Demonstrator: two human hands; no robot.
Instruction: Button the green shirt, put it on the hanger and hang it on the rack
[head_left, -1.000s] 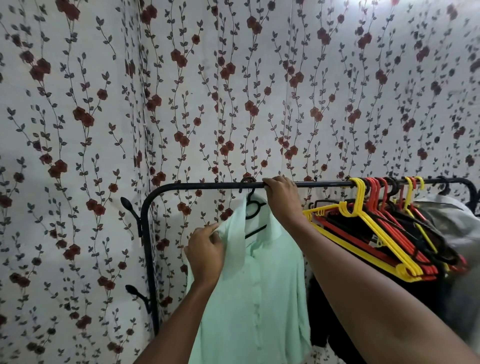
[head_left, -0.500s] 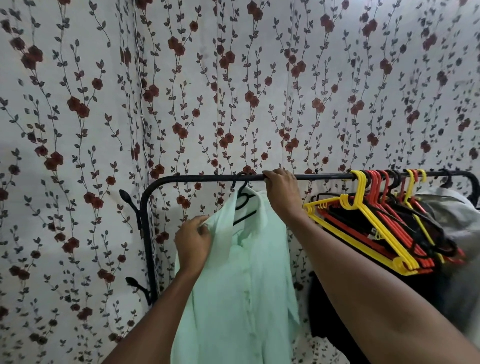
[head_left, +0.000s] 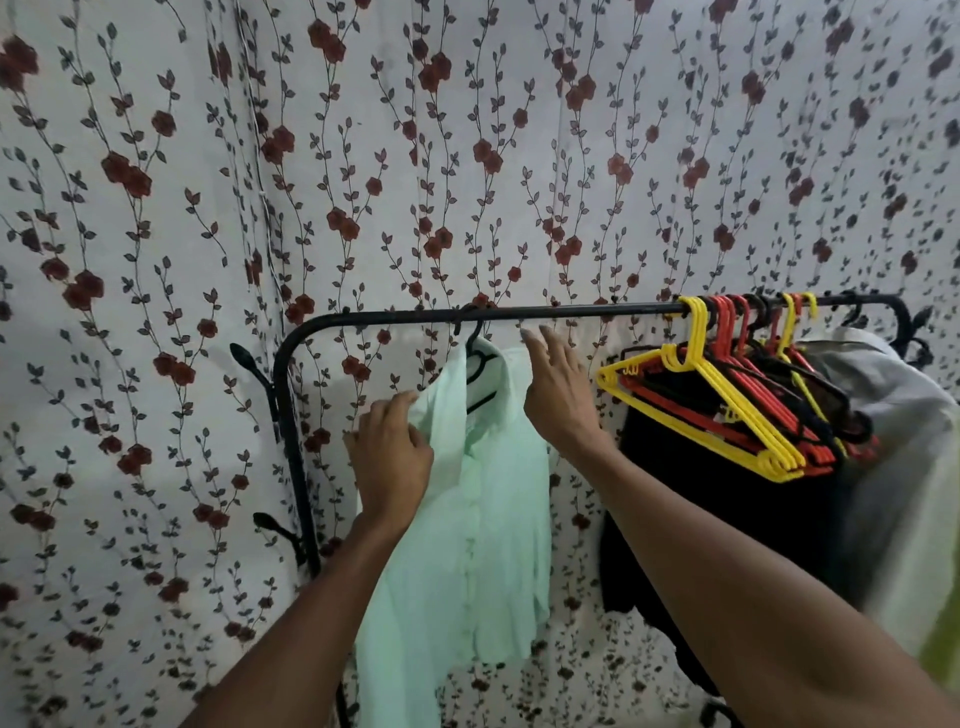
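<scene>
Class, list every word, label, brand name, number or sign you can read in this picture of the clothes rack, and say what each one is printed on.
None can be read.
The green shirt, its black hanger, the rack and the yellow and red hangers carry no visible print.
The wall covering shows only flowers and leaves.
A pale patch among the hangers may be a tag, but it is too blurred to tell.

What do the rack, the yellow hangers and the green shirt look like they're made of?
Rack: probably metal tube painted black, judging by the thin round bar with a smooth bent corner and a dull sheen.
Yellow hangers: likely moulded plastic, bright, glossy and uniform in colour.
Green shirt: thin woven cloth, matte, hanging in soft folds; the exact fibre can't be told.
</scene>
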